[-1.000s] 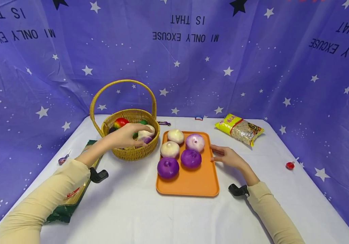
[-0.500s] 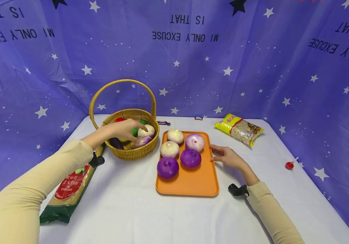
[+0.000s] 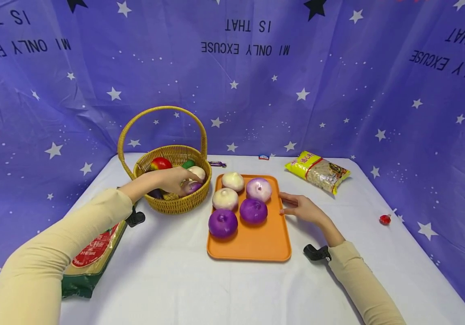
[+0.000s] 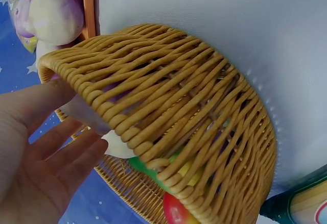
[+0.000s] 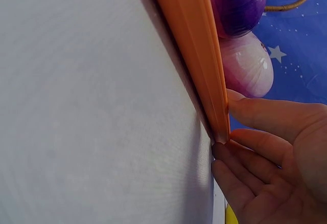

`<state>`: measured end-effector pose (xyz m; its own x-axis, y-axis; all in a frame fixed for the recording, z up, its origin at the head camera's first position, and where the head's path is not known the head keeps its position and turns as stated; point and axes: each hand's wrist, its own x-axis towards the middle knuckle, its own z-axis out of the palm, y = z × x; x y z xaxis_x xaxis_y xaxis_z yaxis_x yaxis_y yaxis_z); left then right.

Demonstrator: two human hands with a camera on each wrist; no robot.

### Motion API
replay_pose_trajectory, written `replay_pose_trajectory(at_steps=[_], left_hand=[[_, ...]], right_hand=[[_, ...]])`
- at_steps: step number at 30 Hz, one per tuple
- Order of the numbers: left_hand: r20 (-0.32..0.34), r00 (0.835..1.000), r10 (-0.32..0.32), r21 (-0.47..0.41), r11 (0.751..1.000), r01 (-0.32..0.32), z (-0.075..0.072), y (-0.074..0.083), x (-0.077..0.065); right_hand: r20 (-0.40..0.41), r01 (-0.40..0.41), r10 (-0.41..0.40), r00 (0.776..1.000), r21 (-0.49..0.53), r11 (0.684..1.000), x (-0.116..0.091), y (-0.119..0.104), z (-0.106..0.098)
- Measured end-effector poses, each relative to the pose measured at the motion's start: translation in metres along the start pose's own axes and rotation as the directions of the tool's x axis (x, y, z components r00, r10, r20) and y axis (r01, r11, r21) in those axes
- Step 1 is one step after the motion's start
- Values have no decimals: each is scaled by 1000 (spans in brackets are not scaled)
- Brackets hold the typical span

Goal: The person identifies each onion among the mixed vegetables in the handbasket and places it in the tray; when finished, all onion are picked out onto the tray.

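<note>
My left hand (image 3: 172, 180) reaches into the wicker basket (image 3: 175, 206) and grips a white-and-purple onion (image 3: 193, 188) with thumb and fingers. The left wrist view shows the thumb beside the basket rim, which partly hides the onion. Next to it in the basket lies a white onion (image 3: 198, 172). On the right, my right hand (image 3: 306, 209) touches the edge of the orange tray (image 3: 253, 248) with thumb and fingertips, fingers loosely extended. The tray bears purple onions (image 3: 223, 224), white onions (image 3: 225, 199) and a pale purple onion (image 3: 259, 189).
Also in the basket are a red-and-yellow fruit (image 3: 161, 163) and a green item (image 3: 188, 164). A pasta packet (image 3: 94, 253) lies under the left forearm. A yellow-topped bag (image 3: 318, 172) is at back right, a red lollipop (image 3: 385, 220) at far right. The basket handle (image 3: 163, 107) arches high.
My left hand has come down into the basket, and its fingers have closed round the white-and-purple onion. The right hand stays at the tray's edge.
</note>
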<state>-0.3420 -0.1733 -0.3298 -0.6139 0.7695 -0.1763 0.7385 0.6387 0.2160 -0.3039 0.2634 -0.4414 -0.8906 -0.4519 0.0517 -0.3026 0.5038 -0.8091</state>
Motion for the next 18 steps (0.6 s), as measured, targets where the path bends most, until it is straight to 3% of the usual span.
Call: replay_pose_trajectory(at_steps=[12, 18], left_hand=[[-46, 998, -33, -26, 999, 31, 0, -5, -6], [-141, 990, -27, -69, 997, 17, -7, -5, -15]], right_hand=[[-9, 6, -6, 1000, 0, 1000, 0, 1, 0], [-7, -1, 1, 1000, -6, 1000, 1, 3, 0]])
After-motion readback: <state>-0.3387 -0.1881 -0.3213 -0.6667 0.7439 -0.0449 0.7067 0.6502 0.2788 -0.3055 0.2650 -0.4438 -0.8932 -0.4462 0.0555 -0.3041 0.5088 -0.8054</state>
